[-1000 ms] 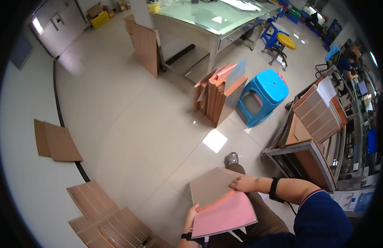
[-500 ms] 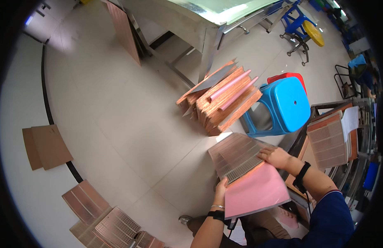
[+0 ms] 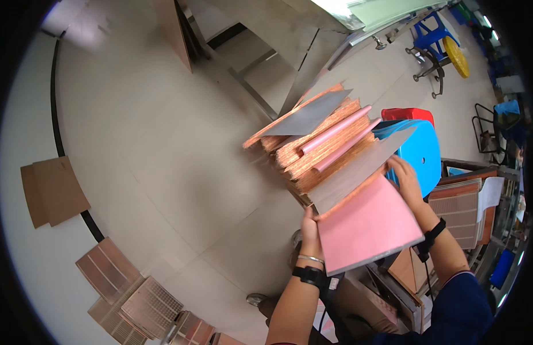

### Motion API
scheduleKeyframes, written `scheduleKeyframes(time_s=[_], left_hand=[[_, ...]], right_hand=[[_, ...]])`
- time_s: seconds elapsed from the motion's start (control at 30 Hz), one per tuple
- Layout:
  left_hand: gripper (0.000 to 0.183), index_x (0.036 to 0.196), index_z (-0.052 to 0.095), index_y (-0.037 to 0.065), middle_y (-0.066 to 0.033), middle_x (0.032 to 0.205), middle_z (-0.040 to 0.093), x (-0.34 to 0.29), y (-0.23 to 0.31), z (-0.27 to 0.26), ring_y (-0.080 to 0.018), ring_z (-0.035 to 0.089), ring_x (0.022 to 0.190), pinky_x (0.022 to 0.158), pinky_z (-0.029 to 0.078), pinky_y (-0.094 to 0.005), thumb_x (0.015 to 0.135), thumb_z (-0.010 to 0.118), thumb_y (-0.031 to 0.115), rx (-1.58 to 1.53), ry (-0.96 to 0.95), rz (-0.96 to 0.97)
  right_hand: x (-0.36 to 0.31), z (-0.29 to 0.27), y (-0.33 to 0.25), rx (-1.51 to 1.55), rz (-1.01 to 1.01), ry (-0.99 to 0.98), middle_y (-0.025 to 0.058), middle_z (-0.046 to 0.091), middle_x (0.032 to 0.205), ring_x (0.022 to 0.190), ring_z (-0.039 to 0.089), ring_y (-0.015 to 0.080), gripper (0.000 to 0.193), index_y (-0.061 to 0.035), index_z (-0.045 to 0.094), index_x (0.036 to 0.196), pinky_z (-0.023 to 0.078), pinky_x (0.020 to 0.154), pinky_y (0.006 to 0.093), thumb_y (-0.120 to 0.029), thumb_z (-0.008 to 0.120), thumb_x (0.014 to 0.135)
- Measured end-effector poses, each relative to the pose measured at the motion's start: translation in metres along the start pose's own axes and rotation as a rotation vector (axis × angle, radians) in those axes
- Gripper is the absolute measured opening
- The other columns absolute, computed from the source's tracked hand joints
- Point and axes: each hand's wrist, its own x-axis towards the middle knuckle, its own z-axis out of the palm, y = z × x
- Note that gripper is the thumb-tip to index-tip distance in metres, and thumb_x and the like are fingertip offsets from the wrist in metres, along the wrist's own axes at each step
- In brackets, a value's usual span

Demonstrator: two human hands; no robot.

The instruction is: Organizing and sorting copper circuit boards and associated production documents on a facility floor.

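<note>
My left hand (image 3: 310,233) grips the left edge of a thin bundle of copper-edged panels, thumb up at its corner. On the opposite edge my right hand (image 3: 405,183) is closed, fingers curled over the top. A pink sheet (image 3: 367,224) covers the side of the bundle facing me, and a grey panel face (image 3: 358,172) shows on the far side. Just beyond stands a thick row of copper-edged panels (image 3: 330,141), with pink rolled sheets (image 3: 335,132) between them. The held bundle is right at the near end of that row; whether they touch, I cannot tell.
A blue stool (image 3: 424,161) with a red one (image 3: 407,115) behind it stands right of the row. A metal table (image 3: 295,54) is ahead. Racked panels (image 3: 456,210) are at right. Patterned panels (image 3: 151,307) and brown boards (image 3: 59,192) lean at left.
Both hands have moved forward and up with the panels and pink sheet, bringing them against or close to the standing row. The grid-patterned face seen earlier is replaced by a plain grey one.
</note>
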Motion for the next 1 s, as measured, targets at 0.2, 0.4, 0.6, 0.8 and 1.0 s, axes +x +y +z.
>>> scheduleKeyframes(time_s=[0.2,0.4,0.6,0.8,1.0], left_hand=[[0.06,0.125,0.035,0.003,-0.0159,0.12,0.043,-0.023,0.006,-0.012,-0.0299,0.043,0.111,0.095,0.037,-0.0455,0.093,0.03,0.053,-0.274,-0.2,0.103],[0.058,0.138,0.022,0.002,-0.02,0.14,0.03,-0.087,-0.02,-0.162,-0.0333,0.033,0.128,0.102,0.033,-0.0494,0.095,0.041,0.037,0.087,-0.081,0.268],[0.045,0.131,0.034,0.0,-0.0193,0.125,0.047,-0.223,-0.068,-0.355,-0.0292,0.05,0.112,0.093,0.045,-0.042,0.097,0.039,0.028,0.09,0.434,0.362],[0.04,0.129,0.038,0.0,-0.0174,0.12,0.051,-0.325,-0.146,-0.463,-0.0264,0.053,0.107,0.09,0.047,-0.0393,0.097,0.037,0.026,-0.233,0.56,0.498],[0.032,0.12,0.048,-0.001,-0.0146,0.11,0.058,-0.266,-0.298,-0.509,-0.0206,0.058,0.099,0.086,0.048,-0.0308,0.096,0.039,0.017,-0.505,0.57,0.593]], right_hand=[[-0.046,0.065,0.018,0.428,0.408,-0.154,0.0191,0.046,0.128,0.108,0.052,0.0304,0.058,-0.0036,0.038,0.131,0.043,0.088,0.0373,-0.009,0.063,0.079],[-0.088,0.121,-0.08,0.666,0.345,-0.233,0.0195,0.052,0.122,0.106,0.056,0.0263,0.049,0.0,0.043,0.127,0.049,0.08,0.0322,-0.008,0.059,0.081],[-0.196,0.149,-0.12,0.395,-0.008,-0.742,0.0176,0.064,0.09,0.083,0.063,0.0324,0.027,-0.0063,0.062,0.104,0.049,0.075,0.037,-0.023,0.057,0.083],[-0.213,0.186,-0.11,0.231,0.329,-1.043,0.0191,0.064,0.091,0.069,0.065,0.0274,0.03,-0.001,0.061,0.107,0.052,0.059,0.036,-0.011,0.053,0.079],[-0.137,0.197,-0.279,0.262,-0.012,-1.026,0.013,0.063,0.087,0.066,0.062,0.0174,0.033,0.002,0.054,0.115,0.05,0.052,0.0278,-0.007,0.049,0.083]])
